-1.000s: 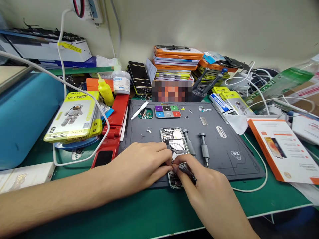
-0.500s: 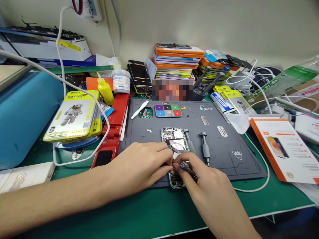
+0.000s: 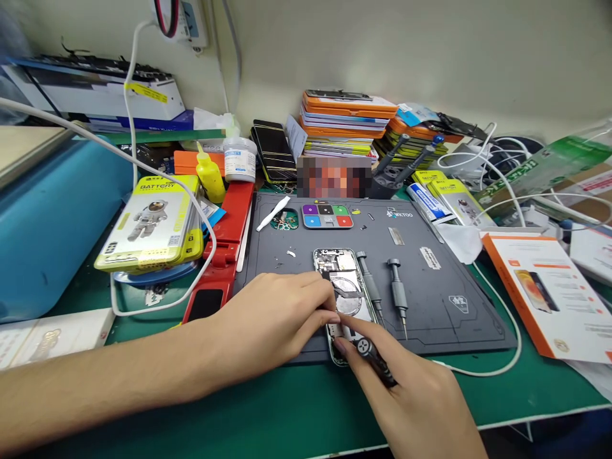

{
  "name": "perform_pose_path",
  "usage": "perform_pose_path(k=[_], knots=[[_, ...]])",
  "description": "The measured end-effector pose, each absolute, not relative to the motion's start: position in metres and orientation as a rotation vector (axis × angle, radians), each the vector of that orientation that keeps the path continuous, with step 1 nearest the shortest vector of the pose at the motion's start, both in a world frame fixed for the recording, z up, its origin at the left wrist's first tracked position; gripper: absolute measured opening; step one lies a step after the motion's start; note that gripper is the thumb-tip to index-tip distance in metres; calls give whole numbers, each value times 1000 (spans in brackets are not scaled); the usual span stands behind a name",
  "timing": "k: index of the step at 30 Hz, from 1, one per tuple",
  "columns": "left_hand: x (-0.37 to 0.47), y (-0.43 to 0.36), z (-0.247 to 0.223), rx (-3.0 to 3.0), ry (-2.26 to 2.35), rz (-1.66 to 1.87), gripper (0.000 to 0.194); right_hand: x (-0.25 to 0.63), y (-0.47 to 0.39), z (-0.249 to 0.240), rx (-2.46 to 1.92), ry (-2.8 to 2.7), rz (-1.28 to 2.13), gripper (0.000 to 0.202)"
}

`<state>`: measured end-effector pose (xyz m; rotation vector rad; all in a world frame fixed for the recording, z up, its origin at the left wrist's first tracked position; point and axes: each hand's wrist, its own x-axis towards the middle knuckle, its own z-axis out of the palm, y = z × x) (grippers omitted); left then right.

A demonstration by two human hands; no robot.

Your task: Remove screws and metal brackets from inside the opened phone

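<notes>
Right hand [image 3: 406, 389] pinched shut around a small screwdriver [image 3: 375, 358], tip down at the lower end of the opened phone [image 3: 342, 290] on the grey mat [image 3: 430, 299]. Left hand [image 3: 272, 319] closed, fingertips bracing the phone's edge. One slip there could gouge the board or flick a screw away.

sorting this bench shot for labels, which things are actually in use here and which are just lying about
In use:
- left hand, steadying the opened phone
- right hand, holding a screwdriver at the phone's lower end
- grey work mat under the phone

Lying about:
- two spare screwdrivers on the mat
- yellow battery boxes
- orange-edged box
- yellow bottle
- white cable
</notes>
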<state>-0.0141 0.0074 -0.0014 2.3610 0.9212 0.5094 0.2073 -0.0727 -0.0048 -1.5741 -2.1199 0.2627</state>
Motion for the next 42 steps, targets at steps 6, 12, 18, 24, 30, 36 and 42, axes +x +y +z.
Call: perform_pose_path(k=[6, 12, 18, 24, 30, 36, 42], knots=[[-13, -5, 2, 2750, 698, 757, 18, 215, -71, -10, -1645, -2002, 468, 14], [-10, -10, 6, 2849, 566, 866, 16, 215, -65, -11, -1637, -1936, 660, 16], [-10, -8, 0, 2861, 569, 866, 21, 219, -52, 6, -1648, -1778, 847, 16], [-9, -8, 2, 2823, 540, 1031, 32, 199, -21, 31, -1523, -1868, 994, 16], [-6, -16, 2, 3050, 336, 1154, 24, 165, 5, 26, -1567, -2153, 814, 9], [-7, -9, -7, 2911, 497, 1081, 32, 166, 17, 18, -1685, -2261, 528, 6], [-11, -1, -8, 2693, 767, 950, 35, 204, -1, 29, -1644, -2077, 511, 25]])
